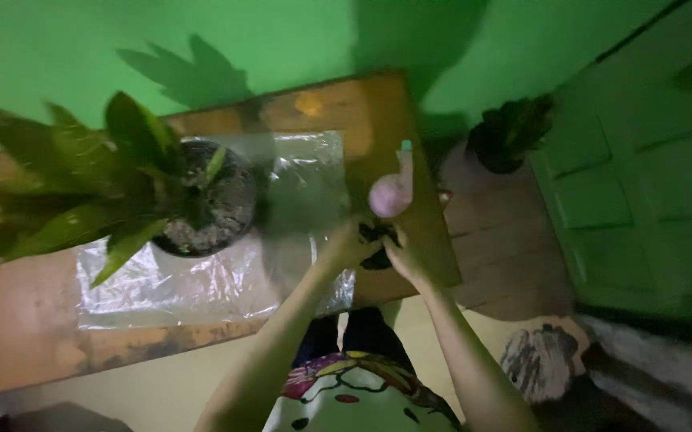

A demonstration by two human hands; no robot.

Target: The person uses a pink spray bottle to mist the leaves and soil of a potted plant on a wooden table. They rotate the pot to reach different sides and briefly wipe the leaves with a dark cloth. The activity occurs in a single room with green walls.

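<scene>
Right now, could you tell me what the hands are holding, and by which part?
Both hands, left hand and right hand, close around a small dark object at the table edge; blur hides what it is and where the grip sits.

Potted plant [202,196] with long green leaves on clear plastic sheet [202,280], wooden table [26,336]. Second, darker potted plant [510,136] on floor, blurred. Green wall [282,40] behind; green door [650,184], probably.

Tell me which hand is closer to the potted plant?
Left. The left hand lies over the clear plastic sheet toward the potted plant; the right hand is farther away, beside the pink spray bottle.
</scene>
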